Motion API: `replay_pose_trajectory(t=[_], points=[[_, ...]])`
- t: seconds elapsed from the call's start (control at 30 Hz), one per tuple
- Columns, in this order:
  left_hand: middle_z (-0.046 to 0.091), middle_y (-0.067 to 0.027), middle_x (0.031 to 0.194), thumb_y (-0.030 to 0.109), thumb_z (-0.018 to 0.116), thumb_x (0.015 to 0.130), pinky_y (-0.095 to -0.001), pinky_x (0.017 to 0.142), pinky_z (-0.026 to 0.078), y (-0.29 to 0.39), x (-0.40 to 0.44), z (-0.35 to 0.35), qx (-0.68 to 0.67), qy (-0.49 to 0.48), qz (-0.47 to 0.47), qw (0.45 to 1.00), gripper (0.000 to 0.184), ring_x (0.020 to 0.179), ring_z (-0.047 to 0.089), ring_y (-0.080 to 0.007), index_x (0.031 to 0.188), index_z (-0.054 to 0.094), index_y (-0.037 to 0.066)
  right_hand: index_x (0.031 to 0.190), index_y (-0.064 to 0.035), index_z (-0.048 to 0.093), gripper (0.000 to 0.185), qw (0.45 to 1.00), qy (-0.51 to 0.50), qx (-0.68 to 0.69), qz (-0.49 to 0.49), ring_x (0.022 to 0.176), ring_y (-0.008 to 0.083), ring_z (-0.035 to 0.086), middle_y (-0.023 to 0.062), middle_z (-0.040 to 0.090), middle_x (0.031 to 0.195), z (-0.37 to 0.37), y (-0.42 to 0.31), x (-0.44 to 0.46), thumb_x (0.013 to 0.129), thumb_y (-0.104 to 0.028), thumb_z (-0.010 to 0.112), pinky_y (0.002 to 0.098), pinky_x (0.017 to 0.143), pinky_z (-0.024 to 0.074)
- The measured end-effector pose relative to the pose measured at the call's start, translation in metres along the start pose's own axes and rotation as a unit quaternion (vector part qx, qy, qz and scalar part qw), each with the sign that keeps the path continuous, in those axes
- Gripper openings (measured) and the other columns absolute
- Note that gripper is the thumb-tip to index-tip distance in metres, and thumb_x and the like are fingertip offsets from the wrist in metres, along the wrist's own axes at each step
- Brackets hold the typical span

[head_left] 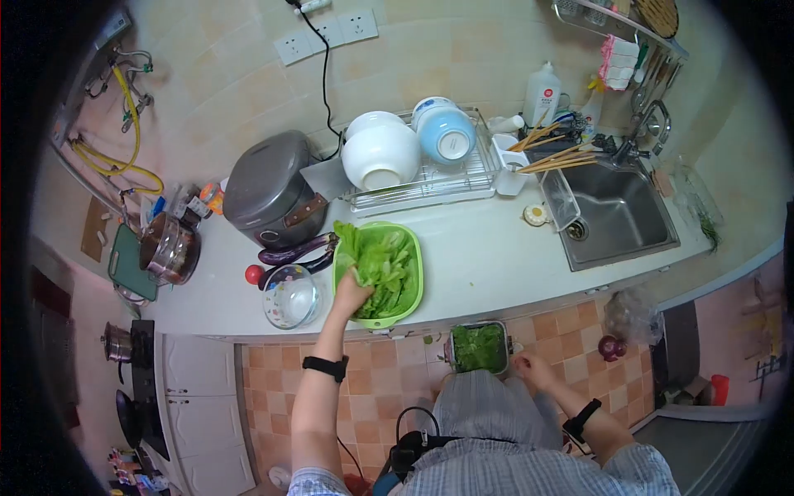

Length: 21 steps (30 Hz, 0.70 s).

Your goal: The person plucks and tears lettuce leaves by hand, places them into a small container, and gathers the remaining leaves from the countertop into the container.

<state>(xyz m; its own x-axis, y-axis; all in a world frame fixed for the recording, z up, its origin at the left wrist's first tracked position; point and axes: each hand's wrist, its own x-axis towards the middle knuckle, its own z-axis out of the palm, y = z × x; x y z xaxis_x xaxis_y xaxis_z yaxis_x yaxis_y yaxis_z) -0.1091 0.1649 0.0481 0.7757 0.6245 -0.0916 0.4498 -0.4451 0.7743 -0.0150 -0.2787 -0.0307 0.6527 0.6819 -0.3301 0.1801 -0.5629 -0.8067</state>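
Observation:
My left hand point(353, 293) reaches into a green basket point(419, 281) on the white counter, its fingers closed on leafy lettuce point(387, 260). Some leaves rise over the basket's back left rim. Lower down, my right hand point(536, 370) is beside the right end of a metal container point(507, 351) that holds dark green leaves point(480, 347). What its fingers do there is too small to tell. A glass bowl point(291, 299) stands just left of the basket, with purple eggplants point(302, 250) behind it.
A rice cooker point(269, 186) stands behind the eggplants. White bowls point(380, 157) and a blue bowl point(447, 136) rest on a wire rack point(422, 197). The sink point(620, 219) is at the right, a pot point(169, 252) at the left. Red onions point(611, 348) lie on the floor.

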Motion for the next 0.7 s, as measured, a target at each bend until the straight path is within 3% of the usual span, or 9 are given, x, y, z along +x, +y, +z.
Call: replay_pose_trajectory(t=[0.07,0.1,0.2,0.37,0.43,0.47,0.53,0.6,0.7], points=[[0.047,-0.025,0.111,0.02,0.074,0.053,-0.0342,0.088,0.039,-0.016,0.0,0.016,0.11,-0.023,0.02,0.993,0.082,0.104,0.048,-0.033,0.118,0.034,-0.008,0.091,-0.0002,0.059,0.016,1.0,-0.011,0.012,0.005,0.076,0.0174,0.059,0.0095,0.061,0.084,0.002,-0.005,0.007,0.082,-0.008,0.049,0.0272,0.067,0.0465],[0.042,-0.0272,0.115,0.03,0.078,0.048,-0.0344,0.091,0.037,-0.01,-0.003,0.018,0.102,-0.042,0.021,0.994,0.098,0.109,0.043,-0.0336,0.12,0.026,-0.011,0.092,-0.0001,0.059,0.016,1.0,-0.018,0.005,-0.011,0.076,0.0175,0.059,0.0095,0.061,0.083,0.0,-0.01,0.011,0.082,-0.008,0.049,0.0272,0.067,0.0464],[0.042,-0.0266,0.116,0.037,0.08,0.046,-0.0354,0.092,0.036,0.019,-0.016,0.01,0.077,-0.032,0.005,0.997,0.105,0.112,0.041,-0.0332,0.121,0.023,-0.011,0.093,0.0,0.058,0.017,0.999,-0.017,-0.004,-0.035,0.077,0.0173,0.059,0.0095,0.061,0.084,-0.003,-0.015,0.015,0.082,-0.007,0.049,0.0272,0.068,0.0463],[0.04,-0.0265,0.117,0.034,0.072,0.063,-0.0368,0.091,0.035,0.039,-0.014,0.004,0.055,0.026,0.075,0.995,0.089,0.107,0.042,-0.0387,0.125,0.022,-0.006,0.094,0.0003,0.057,0.016,0.998,-0.016,0.064,0.019,0.078,0.0164,0.059,0.0099,0.061,0.086,-0.004,-0.001,0.012,0.082,-0.005,0.049,0.0273,0.069,0.0462],[0.041,-0.0276,0.116,0.033,0.064,0.072,-0.0381,0.091,0.035,0.015,0.003,0.019,0.233,0.204,0.114,0.944,0.076,0.105,0.042,-0.0416,0.125,0.025,-0.004,0.095,-0.0044,0.058,0.017,0.999,-0.011,0.035,0.008,0.075,0.0193,0.058,0.0096,0.061,0.088,-0.006,0.0,0.008,0.082,-0.01,0.048,0.0297,0.066,0.0451],[0.041,-0.0276,0.116,0.033,0.064,0.072,-0.0381,0.091,0.035,0.001,0.014,0.023,0.233,0.204,0.11,0.944,0.076,0.105,0.042,-0.0416,0.125,0.025,-0.004,0.095,-0.0044,0.058,0.017,0.999,-0.015,0.032,0.008,0.075,0.0193,0.058,0.0096,0.061,0.088,-0.007,0.001,0.008,0.082,-0.01,0.048,0.0297,0.066,0.0451],[0.04,-0.0294,0.116,0.035,0.06,0.073,-0.0396,0.09,0.034,-0.005,0.029,0.022,0.05,0.101,-0.009,0.994,0.072,0.102,0.043,-0.0431,0.125,0.028,-0.003,0.097,-0.005,0.058,0.018,0.999,-0.023,-0.011,0.02,0.076,0.0194,0.058,0.0106,0.061,0.088,-0.009,0.004,0.007,0.082,-0.01,0.048,0.03,0.067,0.0451],[0.044,-0.0272,0.112,0.03,0.059,0.075,-0.0392,0.089,0.035,-0.009,0.033,0.022,0.052,0.093,-0.044,0.993,0.059,0.102,0.044,-0.0408,0.121,0.037,0.0,0.097,-0.0053,0.058,0.019,0.999,-0.023,-0.001,0.027,0.076,0.0201,0.058,0.0109,0.061,0.087,-0.01,0.008,0.004,0.082,-0.011,0.048,0.0303,0.067,0.0451],[0.052,-0.0206,0.101,0.02,0.055,0.078,-0.038,0.082,0.039,0.009,0.03,0.004,0.085,0.227,0.107,0.964,0.031,0.097,0.048,-0.0351,0.102,0.053,0.001,0.098,-0.0054,0.058,0.02,0.999,-0.015,0.012,0.028,0.076,0.0211,0.059,0.0113,0.062,0.086,-0.008,0.022,0.001,0.082,-0.013,0.049,0.0307,0.067,0.045]])
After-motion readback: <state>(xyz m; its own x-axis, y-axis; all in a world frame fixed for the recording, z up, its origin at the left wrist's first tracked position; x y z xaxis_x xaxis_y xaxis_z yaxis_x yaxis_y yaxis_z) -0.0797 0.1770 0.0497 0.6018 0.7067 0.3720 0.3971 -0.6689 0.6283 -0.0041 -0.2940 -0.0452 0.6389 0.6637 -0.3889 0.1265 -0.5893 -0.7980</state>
